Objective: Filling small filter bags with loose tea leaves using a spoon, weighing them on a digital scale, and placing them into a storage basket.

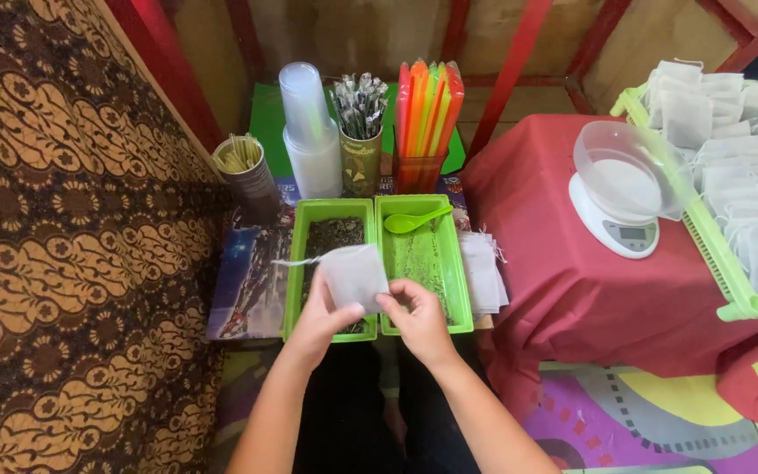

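Both hands — left hand [326,309], right hand [414,318] — pinch a white filter bag [354,274] over two green trays [335,211]; gripping near its mouth likely keeps the bag open — and steady.

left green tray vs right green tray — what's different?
The left green tray holds dark loose material; the right green tray holds paler, greenish material. The right tray has a green spoon lying across its far end; the left tray has none. Both hands hold a white pouch mostly over the left tray. Shared: same bright green, rectangular shape, set side by side.
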